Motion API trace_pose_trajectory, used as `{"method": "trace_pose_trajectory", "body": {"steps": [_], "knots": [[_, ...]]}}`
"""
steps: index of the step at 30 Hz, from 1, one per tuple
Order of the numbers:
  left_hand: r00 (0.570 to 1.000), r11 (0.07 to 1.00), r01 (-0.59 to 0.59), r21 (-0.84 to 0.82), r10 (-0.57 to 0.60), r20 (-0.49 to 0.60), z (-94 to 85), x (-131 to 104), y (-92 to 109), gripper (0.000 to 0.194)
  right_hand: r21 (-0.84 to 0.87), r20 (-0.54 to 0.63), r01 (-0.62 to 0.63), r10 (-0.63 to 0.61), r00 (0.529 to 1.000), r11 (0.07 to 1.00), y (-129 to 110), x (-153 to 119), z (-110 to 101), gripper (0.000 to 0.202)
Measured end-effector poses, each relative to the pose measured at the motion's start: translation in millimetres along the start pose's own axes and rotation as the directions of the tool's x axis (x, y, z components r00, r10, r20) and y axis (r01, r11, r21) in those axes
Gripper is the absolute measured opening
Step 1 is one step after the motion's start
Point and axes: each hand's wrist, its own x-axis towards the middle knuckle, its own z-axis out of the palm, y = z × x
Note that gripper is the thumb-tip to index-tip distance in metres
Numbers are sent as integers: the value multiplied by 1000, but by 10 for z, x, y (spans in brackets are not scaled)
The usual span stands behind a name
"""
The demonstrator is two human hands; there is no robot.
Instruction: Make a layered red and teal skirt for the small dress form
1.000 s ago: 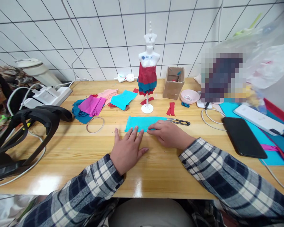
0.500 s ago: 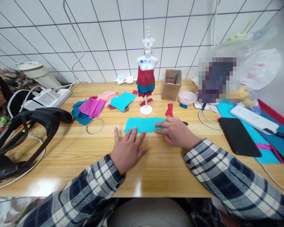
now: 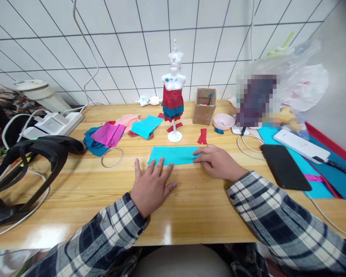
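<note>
A turquoise strip of cloth (image 3: 175, 153) lies flat on the wooden table in front of the mannequin. My left hand (image 3: 150, 188) is open with its fingers spread, the fingertips resting at the strip's lower left edge. My right hand (image 3: 217, 162) has its fingers stretched out to the left, their tips on the strip's right end, and holds nothing up. Just beyond stands a small white mannequin (image 3: 173, 81) on a round base, dressed in a layered red and blue skirt (image 3: 173, 100).
Folded cloth pieces, among them a magenta one (image 3: 108, 134), lie left of the mannequin, by a thin ring (image 3: 112, 157). To the right are a cardboard box (image 3: 204, 111), a pink bowl (image 3: 224, 122) and a black phone (image 3: 285, 167). A black strap device (image 3: 31, 181) occupies the left.
My right hand has slid slightly right along the strip toward its end. My left hand stays beside the strip's lower edge. The whole view has shifted a little.
</note>
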Motion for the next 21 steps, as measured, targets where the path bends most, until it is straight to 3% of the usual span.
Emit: {"method": "trace_pose_trajectory", "body": {"steps": [4,7,12,17,21], "knots": [[996,1000,-23,19,25,-86,-106,44,-75,39,152,-107,-54,71,992,987,4,16,8,32],[993,998,-57,-6,56,-108,-140,77,-118,42,181,-49,-66,76,996,981,-13,43,8,21],[942,940,-324,-109,331,55,-33,58,-29,57,143,58,-169,162,985,975,-81,102,37,11],[924,940,-307,-149,332,189,69,14,67,79,55,122,-313,305,945,948,-164,173,93,21],[932,946,-278,-168,308,189,62,19,62,84,19,136,-356,350,927,934,-182,203,113,20]]}}
